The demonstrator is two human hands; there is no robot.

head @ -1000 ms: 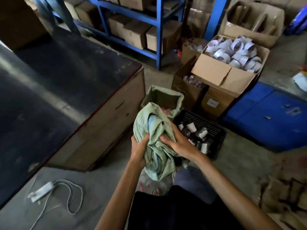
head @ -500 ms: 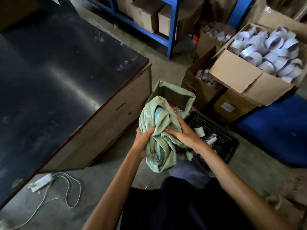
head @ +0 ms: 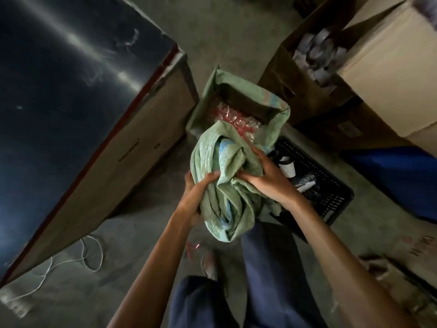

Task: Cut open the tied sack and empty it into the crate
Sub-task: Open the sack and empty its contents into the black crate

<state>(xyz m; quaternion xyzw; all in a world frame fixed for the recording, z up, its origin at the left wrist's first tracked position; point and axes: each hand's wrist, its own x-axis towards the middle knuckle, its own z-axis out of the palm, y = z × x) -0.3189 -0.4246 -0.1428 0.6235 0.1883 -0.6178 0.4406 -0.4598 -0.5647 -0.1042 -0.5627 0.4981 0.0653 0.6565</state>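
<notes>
Head view, left hand (head: 196, 195), right hand (head: 267, 181) clutching sack (head: 227, 204), long axis up-down in frame, crate (head: 331, 200) alongside

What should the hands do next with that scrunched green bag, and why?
Probably drop the crumpled green sack into the lined box just beyond it: the left hand and right hand grip it bunched and limp, and the black crate beside it already holds things.

Pale green sack (head: 227, 185) (blue stripe), black crate (head: 331, 197).
</notes>
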